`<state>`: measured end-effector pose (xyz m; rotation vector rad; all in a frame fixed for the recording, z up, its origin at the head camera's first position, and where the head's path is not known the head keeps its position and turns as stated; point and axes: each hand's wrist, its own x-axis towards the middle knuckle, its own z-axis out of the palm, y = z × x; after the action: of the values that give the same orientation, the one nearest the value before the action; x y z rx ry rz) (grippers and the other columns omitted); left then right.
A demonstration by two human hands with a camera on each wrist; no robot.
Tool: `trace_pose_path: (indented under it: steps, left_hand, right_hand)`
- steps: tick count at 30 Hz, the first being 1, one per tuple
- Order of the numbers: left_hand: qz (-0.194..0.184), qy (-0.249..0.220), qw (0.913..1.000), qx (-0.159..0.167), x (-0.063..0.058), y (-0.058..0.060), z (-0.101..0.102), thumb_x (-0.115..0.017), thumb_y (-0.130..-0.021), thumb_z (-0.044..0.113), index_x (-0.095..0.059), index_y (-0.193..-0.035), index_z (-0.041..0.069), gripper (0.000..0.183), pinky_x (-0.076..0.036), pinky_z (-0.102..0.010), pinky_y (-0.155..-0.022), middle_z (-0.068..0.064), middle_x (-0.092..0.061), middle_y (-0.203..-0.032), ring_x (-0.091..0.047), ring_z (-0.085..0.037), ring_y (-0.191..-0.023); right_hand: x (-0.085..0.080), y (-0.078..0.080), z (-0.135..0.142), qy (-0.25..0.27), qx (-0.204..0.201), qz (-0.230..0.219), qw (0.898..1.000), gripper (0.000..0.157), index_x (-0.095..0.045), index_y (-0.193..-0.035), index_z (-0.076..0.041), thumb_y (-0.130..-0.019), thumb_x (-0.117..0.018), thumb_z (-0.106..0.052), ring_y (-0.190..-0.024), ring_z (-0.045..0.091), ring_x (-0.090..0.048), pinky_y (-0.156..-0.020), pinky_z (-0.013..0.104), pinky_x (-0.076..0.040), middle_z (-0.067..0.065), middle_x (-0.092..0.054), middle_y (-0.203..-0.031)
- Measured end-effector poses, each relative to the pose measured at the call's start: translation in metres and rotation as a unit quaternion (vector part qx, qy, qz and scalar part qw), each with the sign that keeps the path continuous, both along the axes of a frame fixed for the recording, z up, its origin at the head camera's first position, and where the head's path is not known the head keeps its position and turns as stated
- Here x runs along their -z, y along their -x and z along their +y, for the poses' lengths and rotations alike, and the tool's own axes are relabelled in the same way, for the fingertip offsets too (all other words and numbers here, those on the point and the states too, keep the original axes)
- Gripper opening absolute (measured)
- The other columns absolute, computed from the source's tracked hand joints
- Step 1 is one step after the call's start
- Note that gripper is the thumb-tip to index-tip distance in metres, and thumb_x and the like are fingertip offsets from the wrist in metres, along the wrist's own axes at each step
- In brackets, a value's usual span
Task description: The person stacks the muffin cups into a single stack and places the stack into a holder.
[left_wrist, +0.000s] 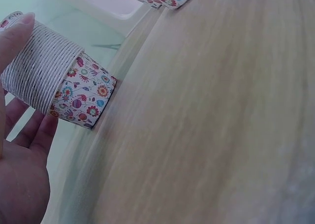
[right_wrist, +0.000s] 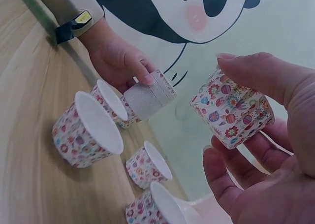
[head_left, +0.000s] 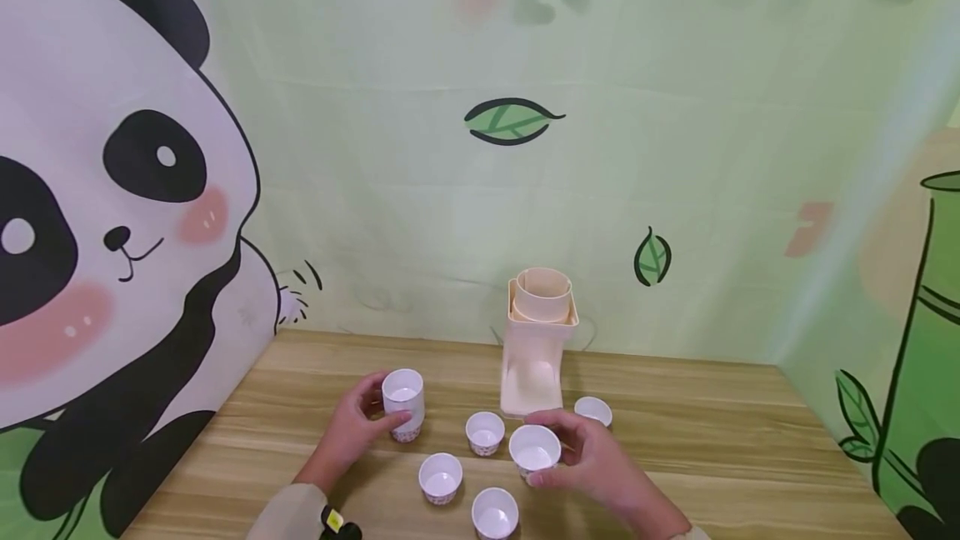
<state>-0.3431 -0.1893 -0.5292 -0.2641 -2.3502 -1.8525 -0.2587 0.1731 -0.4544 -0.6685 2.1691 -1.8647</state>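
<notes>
White paper with a flower print makes up the nested stack of cups (head_left: 408, 401) that the left hand (head_left: 363, 415) holds, left of the others. The thumb lies on the front and the fingers wrap the opposite side, likely to keep the layered rims together; whether its base touches the table (head_left: 697, 440), I cannot tell. The right hand (head_left: 592, 457) pinches a single cup (head_left: 534, 448) between thumb and fingers around the outer wall, mouth up, seemingly to leave the opening free and spare the thin paper.

Four more stand mouth up: a middle cup (head_left: 485, 433) and a left cup (head_left: 440, 477) between the hands, a near cup (head_left: 495, 513) closest to the person, and a far cup (head_left: 593, 411) beyond the right hand. Those gaps probably give fingers room. Behind stands a pink holder (head_left: 531, 357), a round tube (head_left: 543, 298) in its top.
</notes>
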Motion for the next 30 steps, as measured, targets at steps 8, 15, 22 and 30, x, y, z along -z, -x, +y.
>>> trace_pose_path:
  steps: [8, 15, 22, 30]
  left_hand:
    - [0.004, 0.001, 1.0, 0.0, -0.001, 0.0, 0.0, -0.088, -0.08, 0.012, -0.058, -0.138, 0.005, 0.066, -0.052, -0.03, -0.102, -0.016, -0.069, -0.123, -0.065, -0.027, -0.115]
    - [0.015, -0.007, 0.9999, 0.005, 0.0, 0.0, -0.001, -0.088, -0.08, 0.01, -0.059, -0.136, 0.004, 0.063, -0.052, -0.024, -0.1, -0.017, -0.069, -0.122, -0.065, -0.022, -0.112]
    - [0.02, -0.009, 0.9997, 0.007, 0.002, 0.0, -0.001, -0.088, -0.079, 0.01, -0.06, -0.136, 0.004, 0.064, -0.053, -0.023, -0.097, -0.017, -0.07, -0.12, -0.066, -0.018, -0.109]
    - [0.018, -0.013, 0.9998, 0.003, 0.002, 0.001, -0.001, -0.089, -0.078, 0.009, -0.061, -0.135, 0.003, 0.063, -0.053, -0.022, -0.096, -0.017, -0.071, -0.119, -0.066, -0.015, -0.107]
  right_hand:
    - [-0.009, 0.009, -0.012, 0.002, 0.009, -0.008, 1.0, 0.069, -0.055, -0.138, 0.006, -0.078, -0.088, -0.005, -0.107, 0.017, -0.065, -0.094, 0.021, -0.055, 0.024, -0.061, -0.132]
    - [-0.013, 0.02, -0.029, 0.018, 0.013, -0.011, 1.0, 0.07, -0.054, -0.139, 0.005, -0.078, -0.087, -0.005, -0.108, 0.016, -0.064, -0.095, 0.023, -0.055, 0.019, -0.062, -0.132]
    - [-0.02, 0.031, -0.049, 0.025, 0.018, -0.013, 0.999, 0.067, -0.056, -0.138, 0.005, -0.079, -0.086, -0.003, -0.097, 0.017, -0.066, -0.084, 0.023, -0.058, 0.02, -0.064, -0.126]
    - [-0.023, 0.042, -0.07, 0.032, 0.015, -0.011, 0.999, 0.064, -0.057, -0.137, 0.003, -0.08, -0.085, -0.003, -0.1, 0.017, -0.067, -0.086, 0.022, -0.057, 0.021, -0.065, -0.13]
